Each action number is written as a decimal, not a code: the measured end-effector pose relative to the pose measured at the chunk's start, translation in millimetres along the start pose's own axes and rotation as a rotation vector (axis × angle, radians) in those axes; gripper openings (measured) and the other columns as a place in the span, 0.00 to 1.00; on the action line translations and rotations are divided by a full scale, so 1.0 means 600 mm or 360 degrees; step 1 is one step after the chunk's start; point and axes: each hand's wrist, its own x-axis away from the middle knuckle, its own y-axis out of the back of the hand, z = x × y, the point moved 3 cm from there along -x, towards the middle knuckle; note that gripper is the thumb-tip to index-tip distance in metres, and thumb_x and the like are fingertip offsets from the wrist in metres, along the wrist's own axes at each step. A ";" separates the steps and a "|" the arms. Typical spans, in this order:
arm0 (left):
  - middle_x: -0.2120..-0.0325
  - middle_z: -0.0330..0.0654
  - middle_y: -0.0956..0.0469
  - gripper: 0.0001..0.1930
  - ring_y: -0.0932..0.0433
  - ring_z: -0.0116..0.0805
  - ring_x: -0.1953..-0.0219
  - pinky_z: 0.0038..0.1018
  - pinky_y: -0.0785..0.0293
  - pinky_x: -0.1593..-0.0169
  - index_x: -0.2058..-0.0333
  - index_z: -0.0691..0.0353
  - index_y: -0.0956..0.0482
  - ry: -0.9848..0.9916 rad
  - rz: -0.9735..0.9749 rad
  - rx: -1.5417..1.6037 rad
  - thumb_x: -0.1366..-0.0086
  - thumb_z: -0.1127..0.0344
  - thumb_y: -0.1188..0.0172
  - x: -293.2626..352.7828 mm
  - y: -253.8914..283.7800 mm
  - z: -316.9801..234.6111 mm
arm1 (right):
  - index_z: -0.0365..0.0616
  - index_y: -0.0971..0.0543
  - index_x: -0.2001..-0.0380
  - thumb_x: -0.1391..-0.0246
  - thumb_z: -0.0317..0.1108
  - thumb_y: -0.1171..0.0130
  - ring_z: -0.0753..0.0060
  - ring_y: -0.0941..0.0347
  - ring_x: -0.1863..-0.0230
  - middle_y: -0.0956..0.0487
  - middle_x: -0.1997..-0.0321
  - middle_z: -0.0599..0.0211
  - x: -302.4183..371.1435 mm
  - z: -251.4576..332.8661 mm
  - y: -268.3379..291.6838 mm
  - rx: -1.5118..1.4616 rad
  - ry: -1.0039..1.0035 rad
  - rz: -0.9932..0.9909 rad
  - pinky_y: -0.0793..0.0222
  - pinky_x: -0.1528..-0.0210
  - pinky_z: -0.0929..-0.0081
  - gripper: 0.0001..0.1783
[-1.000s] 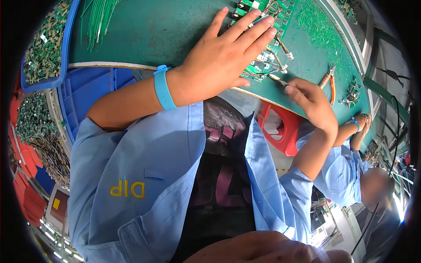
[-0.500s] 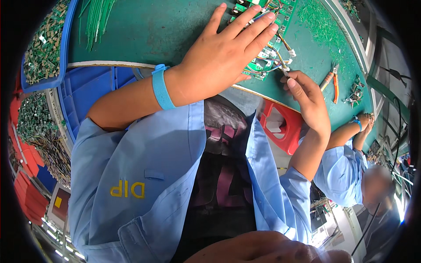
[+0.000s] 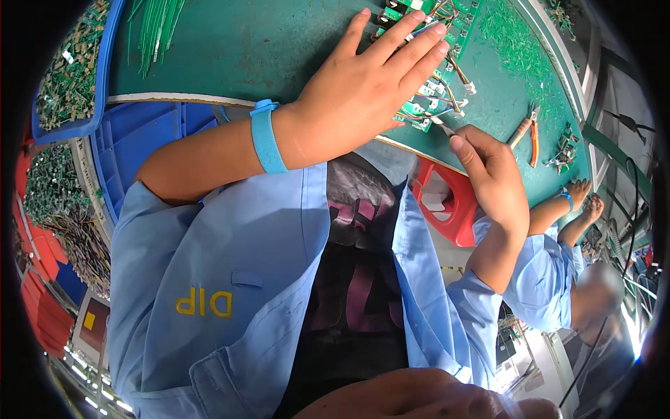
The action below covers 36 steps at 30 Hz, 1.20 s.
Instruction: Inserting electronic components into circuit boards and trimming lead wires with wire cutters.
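Pressing down flat, the left hand [image 3: 363,98] is lying spread across a small green circuit board [image 3: 427,105] with coloured wires [image 3: 453,73] sprouting off it, fingers stretched out long and not gripping anything, just pinning the board to the green work mat [image 3: 230,49]. A blue wristband [image 3: 267,136] is sitting on that wrist. The board is sitting near the front edge of the mat, mostly hidden under the palm and fingers, with its lower right corner poking out.

The right hand [image 3: 492,174] is curling in just beside that corner, thumb and fingers pinched around a thin metal tool [image 3: 442,126] whose tip is touching the board's edge. Can't really tell what kind of tool it is, most of it is buried in the hand.

Further right on the mat, a pair of orange-handled cutters [image 3: 528,129] is lying loose, well apart from both hands. A blue bin [image 3: 105,77] full of little parts is sitting at the left edge, with a bunch of green wire pieces [image 3: 157,28] lying next to it. A red plastic stool [image 3: 447,202] is showing below the table edge, and another person's hands [image 3: 583,199] are resting on the mat off to the right.
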 end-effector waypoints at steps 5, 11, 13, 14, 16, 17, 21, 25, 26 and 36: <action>0.20 0.60 0.43 0.48 0.47 0.60 0.19 0.64 0.45 0.24 0.24 0.72 0.37 -0.0006 -0.0031 -0.0102 0.36 0.48 0.32 0.002 -0.003 0.001 | 0.39 0.17 0.60 0.29 0.37 0.38 0.61 0.29 0.74 0.20 0.72 0.56 0.030 0.061 -0.023 0.0609 -0.0107 -0.0233 0.31 0.67 0.62 0.11; 0.21 0.51 0.40 0.54 0.46 0.53 0.18 0.66 0.52 0.22 0.24 0.64 0.34 0.0014 -0.0043 0.0090 0.44 0.42 0.24 0.004 -0.020 0.005 | 0.39 0.17 0.59 0.30 0.37 0.37 0.57 0.27 0.73 0.19 0.71 0.54 0.039 0.046 -0.002 0.0627 0.0053 -0.0347 0.30 0.67 0.60 0.11; 0.21 0.48 0.39 0.56 0.46 0.50 0.18 0.67 0.55 0.22 0.24 0.61 0.33 0.0032 -0.0055 0.0167 0.47 0.39 0.21 0.005 -0.023 0.010 | 0.39 0.17 0.59 0.30 0.38 0.38 0.57 0.26 0.73 0.18 0.70 0.55 0.041 0.009 0.024 0.0424 0.0015 -0.0373 0.30 0.66 0.60 0.11; 0.21 0.48 0.40 0.57 0.47 0.50 0.18 0.66 0.55 0.21 0.24 0.62 0.35 0.0034 -0.0050 0.0239 0.47 0.41 0.21 0.006 -0.022 0.012 | 0.39 0.17 0.59 0.30 0.37 0.38 0.57 0.25 0.72 0.18 0.69 0.56 0.044 -0.019 0.038 0.0311 -0.0067 -0.0421 0.30 0.66 0.60 0.11; 0.20 0.49 0.42 0.58 0.49 0.50 0.17 0.64 0.54 0.21 0.23 0.63 0.37 0.0036 -0.0022 0.0363 0.47 0.44 0.20 0.010 -0.018 0.016 | 0.39 0.17 0.55 0.31 0.37 0.39 0.56 0.25 0.70 0.18 0.67 0.58 0.020 -0.062 0.050 0.0386 -0.0171 -0.0775 0.28 0.64 0.60 0.12; 0.19 0.49 0.43 0.59 0.50 0.51 0.16 0.63 0.53 0.21 0.22 0.64 0.38 0.0038 -0.0004 0.0421 0.48 0.45 0.20 0.013 -0.015 0.018 | 0.39 0.17 0.54 0.31 0.38 0.38 0.55 0.24 0.68 0.17 0.64 0.57 -0.001 -0.083 0.046 0.0379 -0.0188 -0.0956 0.27 0.62 0.60 0.13; 0.19 0.50 0.43 0.56 0.50 0.51 0.16 0.65 0.55 0.21 0.23 0.64 0.38 0.0073 -0.0120 0.0704 0.44 0.45 0.22 0.007 0.006 0.020 | 0.39 0.18 0.50 0.34 0.44 0.33 0.47 0.22 0.50 0.18 0.50 0.52 -0.052 -0.079 0.020 0.1005 0.0155 -0.1496 0.28 0.41 0.52 0.20; 0.21 0.51 0.40 0.50 0.49 0.53 0.17 0.69 0.54 0.22 0.25 0.63 0.34 0.0099 -0.0241 0.0758 0.40 0.43 0.25 -0.026 0.018 0.041 | 0.39 0.16 0.51 0.33 0.35 0.33 0.59 0.20 0.55 0.15 0.55 0.57 -0.089 -0.033 0.034 0.0233 0.0412 -0.1428 0.25 0.47 0.65 0.13; 0.22 0.51 0.38 0.48 0.48 0.53 0.17 0.71 0.54 0.23 0.26 0.63 0.32 0.0100 -0.0288 0.0751 0.39 0.43 0.26 -0.037 0.023 0.045 | 0.38 0.15 0.56 0.31 0.34 0.34 0.69 0.22 0.64 0.15 0.64 0.63 -0.107 -0.022 0.037 -0.0389 0.0320 -0.1128 0.24 0.56 0.71 0.10; 0.18 0.51 0.45 0.47 0.51 0.55 0.16 0.69 0.52 0.23 0.24 0.61 0.35 0.0212 -0.0037 0.0760 0.34 0.41 0.32 -0.051 -0.018 0.060 | 0.38 0.15 0.67 0.31 0.27 0.40 0.82 0.29 0.76 0.20 0.76 0.71 -0.195 -0.013 0.024 -0.1162 0.0253 -0.0363 0.34 0.72 0.81 0.09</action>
